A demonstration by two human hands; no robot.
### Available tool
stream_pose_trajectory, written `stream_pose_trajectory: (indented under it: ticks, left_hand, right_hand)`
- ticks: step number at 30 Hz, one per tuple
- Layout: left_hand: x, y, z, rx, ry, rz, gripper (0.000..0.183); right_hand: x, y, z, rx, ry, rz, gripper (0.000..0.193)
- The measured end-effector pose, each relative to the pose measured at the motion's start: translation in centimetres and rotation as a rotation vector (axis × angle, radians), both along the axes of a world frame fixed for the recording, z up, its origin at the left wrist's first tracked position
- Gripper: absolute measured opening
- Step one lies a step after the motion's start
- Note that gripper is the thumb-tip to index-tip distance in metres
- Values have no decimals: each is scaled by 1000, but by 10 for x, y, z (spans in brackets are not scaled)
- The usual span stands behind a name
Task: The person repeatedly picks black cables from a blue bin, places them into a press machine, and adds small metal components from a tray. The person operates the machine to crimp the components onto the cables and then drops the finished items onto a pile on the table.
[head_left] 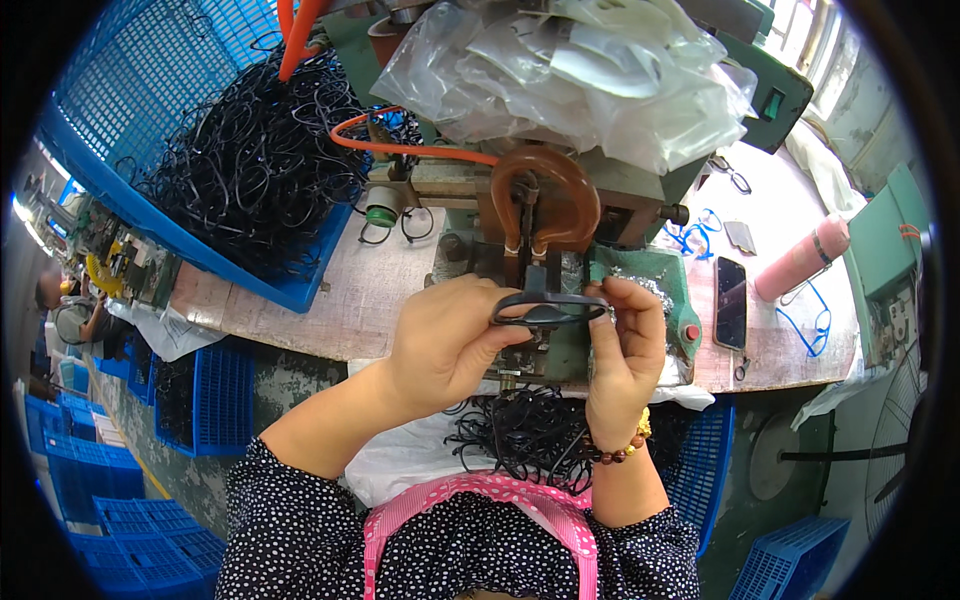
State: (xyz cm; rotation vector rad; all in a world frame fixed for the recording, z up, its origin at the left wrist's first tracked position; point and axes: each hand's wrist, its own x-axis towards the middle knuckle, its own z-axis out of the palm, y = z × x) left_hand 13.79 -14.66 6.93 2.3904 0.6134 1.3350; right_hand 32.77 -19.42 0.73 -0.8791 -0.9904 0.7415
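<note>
A black eyeglass frame is held level between my two hands, just in front of a green bench machine. My left hand pinches one end of it, thumb below and fingers above. At the other end, my right hand grips it between thumb and fingertips. Directly beyond the frame sits the machine's metal working part, under a curved brown guard. My hands partly cover the metal fixture there.
A blue basket heaped with black eyeglass frames stands at the left. More frames lie by my lap. On the right are a phone, a pink bottle and blue frames. Clear plastic bags cover the machine's top.
</note>
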Motion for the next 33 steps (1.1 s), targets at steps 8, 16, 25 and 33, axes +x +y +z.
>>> stream_pose_trajectory:
  ticks: [8,16,25,33]
  left_hand:
    - [2,3,-4,27,-55,-36,23]
    - [2,0,-5,7,-52,-21,23]
    - [5,0,-2,8,-70,5,22]
    - [-4,-7,-14,16,-22,119,24]
  right_hand:
    - [74,-2,-36,-124,-517,-606,19]
    - [95,-17,-50,-203,-1158,-397,31]
    - [87,6,-55,-148,-1133,-465,7]
    - [79,4,-57,-102,-975,-533,6]
